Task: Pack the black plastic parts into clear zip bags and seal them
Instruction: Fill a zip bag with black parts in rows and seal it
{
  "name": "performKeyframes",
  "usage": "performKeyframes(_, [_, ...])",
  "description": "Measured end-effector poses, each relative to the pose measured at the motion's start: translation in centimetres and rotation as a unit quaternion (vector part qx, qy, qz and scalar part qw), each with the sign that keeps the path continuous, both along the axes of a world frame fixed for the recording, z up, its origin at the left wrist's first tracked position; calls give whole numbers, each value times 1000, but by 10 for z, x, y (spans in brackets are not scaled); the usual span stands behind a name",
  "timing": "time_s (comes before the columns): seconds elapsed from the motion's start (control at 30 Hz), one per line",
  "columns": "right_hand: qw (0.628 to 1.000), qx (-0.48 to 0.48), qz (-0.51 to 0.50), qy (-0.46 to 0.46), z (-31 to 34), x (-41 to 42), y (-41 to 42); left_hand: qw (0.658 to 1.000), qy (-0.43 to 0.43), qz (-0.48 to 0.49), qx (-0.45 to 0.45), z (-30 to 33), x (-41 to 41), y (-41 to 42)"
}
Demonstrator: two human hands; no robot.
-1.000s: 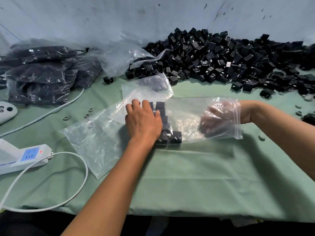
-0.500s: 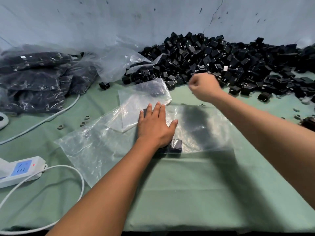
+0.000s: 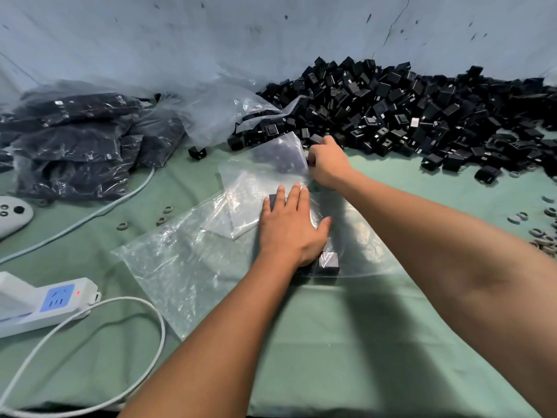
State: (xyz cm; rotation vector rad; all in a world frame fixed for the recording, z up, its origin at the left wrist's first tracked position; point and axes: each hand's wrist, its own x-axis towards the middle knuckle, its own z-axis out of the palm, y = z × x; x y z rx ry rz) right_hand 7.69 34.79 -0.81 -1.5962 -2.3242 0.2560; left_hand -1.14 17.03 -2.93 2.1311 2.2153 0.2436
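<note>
The left hand [image 3: 291, 229] is laid flat, fingers straight and thumb spread, on top of the clear zip bag [image 3: 355, 236] at the middle of the green-covered surface [image 3: 331, 342]; nothing is gripped by it. Under the palm, a row of black plastic parts inside the bag is pressed down, and one of these bagged parts [image 3: 329, 262] is seen just at the heel of the hand, another at the fingertips. The right hand [image 3: 327, 162] is reached beyond the bag to the near edge of the heap of loose black parts [image 3: 422, 116], with the fingers curled around a dark piece [image 3: 311, 160]; how firmly it is held cannot be told.

Left of the zip bag, and partly beneath it, more empty clear bags [image 3: 180, 267] are spread flat, and one smaller bag [image 3: 265, 173] is lifted at its far corner just beside the right hand. Beyond the zip bag, a large crumpled plastic sheet [image 3: 223, 113] is draped over the left end of the heap, which is banked against the blue-grey wall [image 3: 271, 34]. Far left of the bag, filled bags of black parts [image 3: 75, 146] are stacked. A white power strip [image 3: 51, 303] with its looping cord [image 3: 141, 342] is seen at the left, nearer the viewer than the bag, and a white controller [image 3: 13, 214] lies at the left edge. Small grey rings [image 3: 164, 214] are scattered on the cloth left of the bag, and more rings [image 3: 542, 233] to its right.
</note>
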Motion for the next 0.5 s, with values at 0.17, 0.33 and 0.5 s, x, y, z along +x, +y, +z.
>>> performKeyframes(0.17, [995, 38, -85, -18, -5, 13, -12, 1000, -1, -5, -1, 1, 0, -1])
performKeyframes(0.33, [992, 98, -71, 33, -13, 21, -11, 1000, 4, -9, -5, 3, -1, -2])
performKeyframes(0.5, [998, 37, 51, -21, -8, 20, -9, 1000, 7, -9, -10, 3, 0, -2])
